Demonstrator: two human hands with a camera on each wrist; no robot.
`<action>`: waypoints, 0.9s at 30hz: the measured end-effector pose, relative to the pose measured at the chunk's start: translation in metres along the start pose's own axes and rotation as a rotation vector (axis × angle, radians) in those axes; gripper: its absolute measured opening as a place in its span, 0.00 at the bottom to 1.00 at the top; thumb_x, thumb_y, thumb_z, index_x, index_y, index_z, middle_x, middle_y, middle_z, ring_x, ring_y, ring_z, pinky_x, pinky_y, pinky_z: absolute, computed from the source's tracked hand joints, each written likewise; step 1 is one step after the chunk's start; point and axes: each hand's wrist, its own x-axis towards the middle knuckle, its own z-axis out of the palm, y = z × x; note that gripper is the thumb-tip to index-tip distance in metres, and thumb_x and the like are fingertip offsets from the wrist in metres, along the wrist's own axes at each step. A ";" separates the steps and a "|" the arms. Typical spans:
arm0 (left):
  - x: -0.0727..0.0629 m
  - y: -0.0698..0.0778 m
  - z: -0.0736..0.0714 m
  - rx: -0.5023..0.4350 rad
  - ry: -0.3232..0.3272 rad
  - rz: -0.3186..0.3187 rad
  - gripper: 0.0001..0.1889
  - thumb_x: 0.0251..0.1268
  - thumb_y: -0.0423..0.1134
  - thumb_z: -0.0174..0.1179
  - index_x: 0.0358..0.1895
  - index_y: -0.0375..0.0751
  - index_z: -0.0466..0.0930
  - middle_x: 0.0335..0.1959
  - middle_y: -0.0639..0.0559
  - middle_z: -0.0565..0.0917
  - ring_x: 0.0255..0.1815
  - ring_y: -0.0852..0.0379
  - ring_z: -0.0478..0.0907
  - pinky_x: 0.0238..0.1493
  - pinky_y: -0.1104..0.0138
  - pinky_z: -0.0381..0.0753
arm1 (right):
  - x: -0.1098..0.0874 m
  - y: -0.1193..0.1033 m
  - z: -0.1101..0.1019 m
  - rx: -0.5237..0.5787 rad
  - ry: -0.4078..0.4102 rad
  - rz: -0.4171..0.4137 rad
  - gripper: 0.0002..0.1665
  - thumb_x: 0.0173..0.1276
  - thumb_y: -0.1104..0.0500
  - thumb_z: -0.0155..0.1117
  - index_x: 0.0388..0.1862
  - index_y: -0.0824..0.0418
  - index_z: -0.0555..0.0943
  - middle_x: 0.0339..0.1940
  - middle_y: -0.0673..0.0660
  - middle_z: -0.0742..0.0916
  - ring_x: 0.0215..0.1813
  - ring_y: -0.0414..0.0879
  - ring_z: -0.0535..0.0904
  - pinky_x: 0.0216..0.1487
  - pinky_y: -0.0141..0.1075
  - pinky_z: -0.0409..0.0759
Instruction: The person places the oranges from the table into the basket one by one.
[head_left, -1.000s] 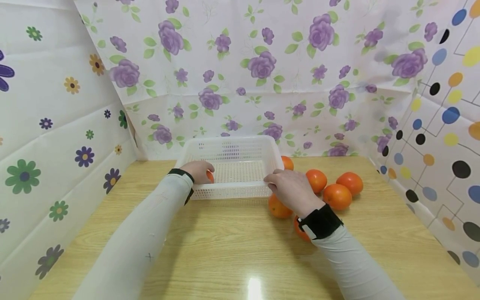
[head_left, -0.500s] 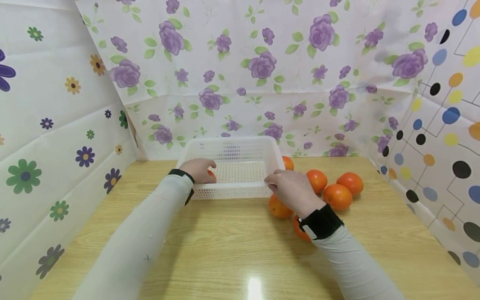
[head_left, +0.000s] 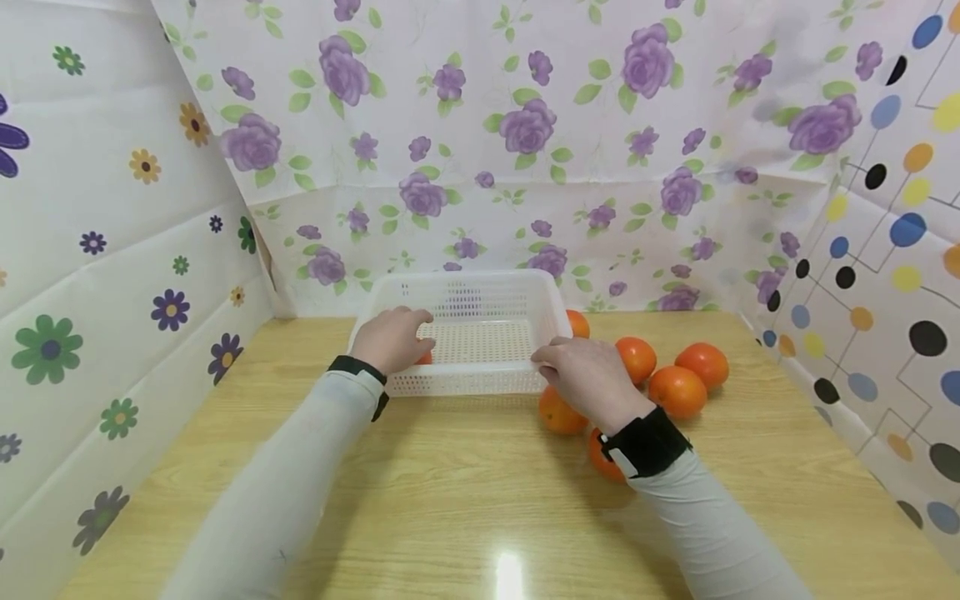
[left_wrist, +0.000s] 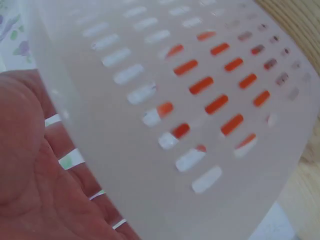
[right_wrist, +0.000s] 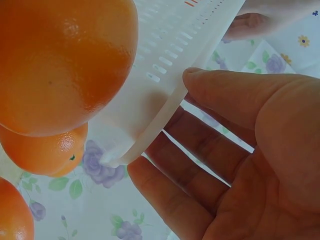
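A white plastic basket point(head_left: 480, 379) with slotted walls stands on the wooden table. One orange-red tomato point(head_left: 425, 356) is inside at its left end, partly hidden by my left hand point(head_left: 390, 340). In the left wrist view, the same tomato point(left_wrist: 217, 104) shows through the slots. My left hand's fingers are relaxed over the basket's front left rim, apart from the tomato. With thumb and fingers on either side, my right hand point(head_left: 588, 379) pinches the basket's front right rim. Close by, a tomato point(right_wrist: 65, 60) fills the upper left of the right wrist view.
Several loose tomatoes point(head_left: 677, 392) lie on the table right of the basket, some close around my right hand and forearm. Another tomato point(head_left: 577, 324) sits behind the basket's right side. A flowered cloth point(head_left: 480, 179) hangs just behind, with patterned cloths at both sides.
My left hand has let go of the tomato and risen a little, its fingers loosening. The tomato stays at the basket's left end. My right hand keeps its place on the rim.
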 end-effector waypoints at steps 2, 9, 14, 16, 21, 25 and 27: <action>-0.001 0.003 0.002 -0.007 0.017 -0.009 0.26 0.82 0.44 0.65 0.77 0.39 0.78 0.73 0.35 0.81 0.72 0.34 0.79 0.69 0.41 0.80 | -0.001 0.001 0.000 -0.002 0.004 0.000 0.10 0.76 0.60 0.77 0.53 0.52 0.95 0.44 0.51 0.92 0.35 0.47 0.82 0.35 0.42 0.80; -0.009 0.007 0.005 0.017 0.111 0.003 0.26 0.83 0.48 0.65 0.76 0.40 0.80 0.73 0.36 0.81 0.73 0.33 0.77 0.72 0.38 0.75 | -0.004 0.004 0.001 -0.004 0.029 -0.006 0.09 0.74 0.60 0.79 0.51 0.53 0.95 0.42 0.50 0.92 0.34 0.46 0.82 0.32 0.39 0.77; -0.022 0.009 0.008 0.041 0.198 0.057 0.26 0.82 0.49 0.66 0.75 0.40 0.80 0.72 0.38 0.82 0.74 0.34 0.76 0.74 0.34 0.69 | -0.004 0.004 0.001 0.003 0.030 -0.011 0.10 0.74 0.60 0.79 0.52 0.53 0.95 0.43 0.49 0.92 0.36 0.46 0.83 0.33 0.39 0.78; -0.027 0.010 0.009 0.047 0.230 0.090 0.27 0.82 0.49 0.67 0.74 0.39 0.80 0.71 0.38 0.82 0.73 0.33 0.77 0.74 0.34 0.69 | -0.004 0.004 0.001 0.003 0.032 -0.016 0.10 0.74 0.60 0.78 0.52 0.52 0.94 0.43 0.49 0.92 0.35 0.45 0.82 0.33 0.39 0.79; -0.039 0.011 0.011 0.058 0.329 0.163 0.25 0.80 0.49 0.69 0.71 0.38 0.83 0.69 0.38 0.84 0.71 0.33 0.79 0.73 0.35 0.69 | -0.003 0.004 0.000 0.009 0.046 -0.023 0.09 0.74 0.61 0.78 0.51 0.51 0.94 0.42 0.48 0.92 0.34 0.45 0.81 0.33 0.38 0.78; -0.051 0.010 0.013 0.080 0.394 0.203 0.25 0.77 0.48 0.72 0.68 0.37 0.85 0.68 0.36 0.84 0.70 0.32 0.79 0.72 0.35 0.70 | -0.002 0.002 0.000 0.006 0.051 -0.035 0.09 0.74 0.61 0.79 0.50 0.51 0.95 0.42 0.48 0.92 0.33 0.44 0.81 0.32 0.37 0.78; -0.056 0.009 0.014 0.081 0.413 0.224 0.25 0.76 0.47 0.74 0.67 0.36 0.85 0.68 0.34 0.84 0.69 0.31 0.79 0.71 0.35 0.72 | -0.002 0.002 0.000 0.001 0.051 -0.034 0.09 0.74 0.61 0.79 0.50 0.52 0.95 0.42 0.48 0.92 0.33 0.44 0.80 0.31 0.36 0.78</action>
